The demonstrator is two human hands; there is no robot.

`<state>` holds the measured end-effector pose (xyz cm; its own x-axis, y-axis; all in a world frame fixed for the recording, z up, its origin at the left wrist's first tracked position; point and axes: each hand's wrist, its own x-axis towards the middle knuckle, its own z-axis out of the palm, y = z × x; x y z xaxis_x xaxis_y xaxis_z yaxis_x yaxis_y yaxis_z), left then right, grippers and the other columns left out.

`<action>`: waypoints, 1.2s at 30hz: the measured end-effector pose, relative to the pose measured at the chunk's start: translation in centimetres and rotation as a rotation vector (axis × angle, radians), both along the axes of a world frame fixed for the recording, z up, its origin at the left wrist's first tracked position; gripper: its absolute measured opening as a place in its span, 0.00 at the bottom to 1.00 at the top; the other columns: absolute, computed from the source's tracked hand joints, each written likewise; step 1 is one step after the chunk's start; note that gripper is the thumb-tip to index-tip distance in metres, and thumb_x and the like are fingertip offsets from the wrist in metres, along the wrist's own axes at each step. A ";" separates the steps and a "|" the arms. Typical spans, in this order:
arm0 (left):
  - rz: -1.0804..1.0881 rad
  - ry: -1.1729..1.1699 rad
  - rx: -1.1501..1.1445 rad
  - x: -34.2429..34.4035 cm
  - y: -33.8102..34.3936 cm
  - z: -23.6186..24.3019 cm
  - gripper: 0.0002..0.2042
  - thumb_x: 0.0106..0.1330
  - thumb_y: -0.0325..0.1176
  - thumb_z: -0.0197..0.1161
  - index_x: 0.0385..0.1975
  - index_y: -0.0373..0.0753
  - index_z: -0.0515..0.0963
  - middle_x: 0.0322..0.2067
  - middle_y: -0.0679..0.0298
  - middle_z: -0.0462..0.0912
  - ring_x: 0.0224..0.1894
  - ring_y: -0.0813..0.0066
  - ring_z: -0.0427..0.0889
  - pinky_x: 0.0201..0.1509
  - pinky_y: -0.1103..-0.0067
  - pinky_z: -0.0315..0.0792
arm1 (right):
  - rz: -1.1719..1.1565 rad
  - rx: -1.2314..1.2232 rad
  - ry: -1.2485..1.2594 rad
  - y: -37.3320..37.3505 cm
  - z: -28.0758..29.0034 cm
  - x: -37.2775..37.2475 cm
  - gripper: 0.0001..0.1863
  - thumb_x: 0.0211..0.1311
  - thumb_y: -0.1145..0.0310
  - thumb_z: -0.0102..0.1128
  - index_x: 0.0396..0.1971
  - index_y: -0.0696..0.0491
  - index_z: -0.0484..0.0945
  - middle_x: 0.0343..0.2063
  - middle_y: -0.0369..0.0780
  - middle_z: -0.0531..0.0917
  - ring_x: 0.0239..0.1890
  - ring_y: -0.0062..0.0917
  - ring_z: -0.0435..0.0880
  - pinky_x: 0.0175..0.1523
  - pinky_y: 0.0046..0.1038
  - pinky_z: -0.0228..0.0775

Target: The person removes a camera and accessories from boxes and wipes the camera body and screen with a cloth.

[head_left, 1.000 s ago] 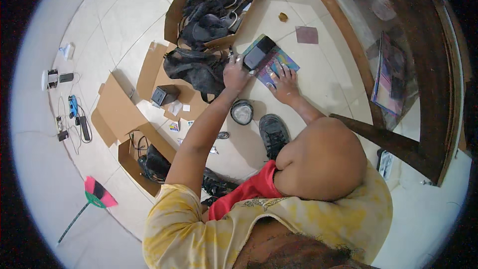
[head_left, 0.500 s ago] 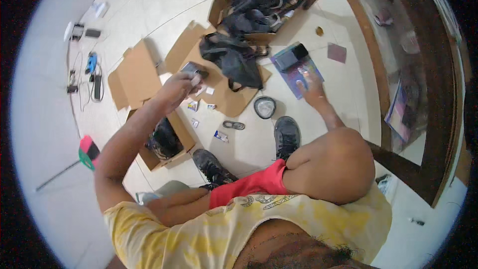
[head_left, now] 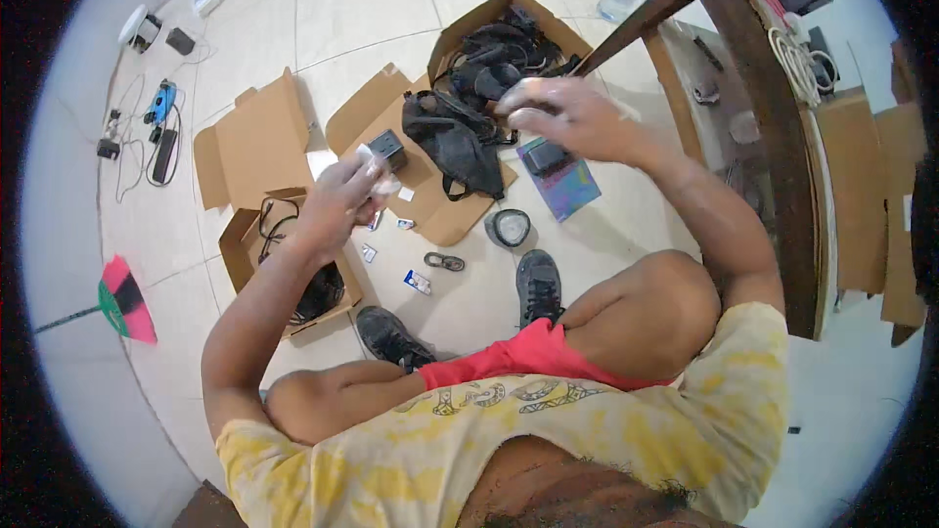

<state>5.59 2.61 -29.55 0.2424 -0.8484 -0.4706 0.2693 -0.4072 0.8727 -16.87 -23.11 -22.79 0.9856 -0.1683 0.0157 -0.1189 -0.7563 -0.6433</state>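
Note:
My left hand pinches a crumpled white cloth or tissue. Right beside its fingertips is a small dark box-shaped device, at the cardboard flap. My right hand is raised, a little blurred, its thumb and fingers apart with nothing visible between them. Below it in the picture, a dark case rests on a purple-blue booklet. A black bag lies on the cardboard between my hands.
An open carton of black straps and gear stands at the back. Another open box with cables is at left. A round black-rimmed container, a coiled cable and small packets lie near my shoes. A wooden-framed cabinet borders the right.
My right hand has lifted off the booklet, up and leftward. My left hand stays by the dark device with the white cloth. The whole view has shifted.

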 end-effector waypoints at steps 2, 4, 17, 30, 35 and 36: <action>0.007 -0.096 -0.095 -1.3 -1.6 2.8 0.12 0.76 0.43 0.48 0.46 0.43 0.73 0.30 0.73 0.70 0.26 0.86 0.64 0.28 0.88 0.61 | -0.009 0.276 -0.142 4.0 -1.8 3.0 0.18 0.68 0.58 0.57 0.47 0.59 0.77 0.38 0.46 0.83 0.43 0.34 0.83 0.50 0.33 0.72; 0.021 -0.127 -0.254 -1.7 -3.4 2.5 0.14 0.77 0.44 0.46 0.49 0.42 0.72 0.34 0.72 0.69 0.27 0.85 0.64 0.31 0.87 0.64 | -0.053 0.490 -0.181 7.5 -2.3 5.5 0.22 0.66 0.60 0.62 0.53 0.58 0.72 0.36 0.40 0.80 0.40 0.22 0.79 0.47 0.27 0.73; -0.062 0.208 -0.367 2.9 -0.8 0.0 0.18 0.64 0.23 0.62 0.53 0.29 0.72 0.41 0.56 0.84 0.39 0.75 0.84 0.45 0.81 0.77 | -0.249 0.796 -0.199 7.4 -6.0 10.2 0.16 0.66 0.72 0.62 0.51 0.61 0.74 0.36 0.38 0.81 0.37 0.16 0.80 0.44 0.21 0.75; -0.068 -0.557 -0.350 6.3 0.2 -0.1 0.09 0.68 0.33 0.62 0.40 0.33 0.79 0.33 0.64 0.84 0.37 0.78 0.82 0.45 0.77 0.77 | -0.218 1.232 -0.082 7.2 -7.4 12.1 0.18 0.68 0.69 0.59 0.53 0.59 0.69 0.45 0.41 0.79 0.47 0.25 0.81 0.52 0.28 0.77; 0.088 -0.551 -0.352 5.5 0.6 0.7 0.10 0.66 0.33 0.65 0.41 0.34 0.82 0.34 0.64 0.85 0.36 0.77 0.83 0.44 0.77 0.78 | -0.466 1.123 -0.081 9.6 -6.0 12.1 0.22 0.67 0.61 0.61 0.54 0.58 0.68 0.43 0.39 0.77 0.44 0.24 0.79 0.50 0.28 0.76; 0.101 -0.636 -0.364 5.6 0.3 0.7 0.10 0.66 0.33 0.66 0.41 0.34 0.82 0.34 0.64 0.86 0.36 0.77 0.83 0.44 0.77 0.78 | -0.575 1.103 0.029 9.9 -5.8 12.0 0.24 0.67 0.56 0.61 0.53 0.58 0.69 0.41 0.38 0.77 0.42 0.23 0.79 0.47 0.26 0.76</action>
<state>11.19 2.95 -28.82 0.4596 -0.8831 0.0940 -0.3131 -0.0621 0.9477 -4.92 -13.25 -28.63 0.7624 -0.4848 -0.4286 -0.2785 0.3520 -0.8936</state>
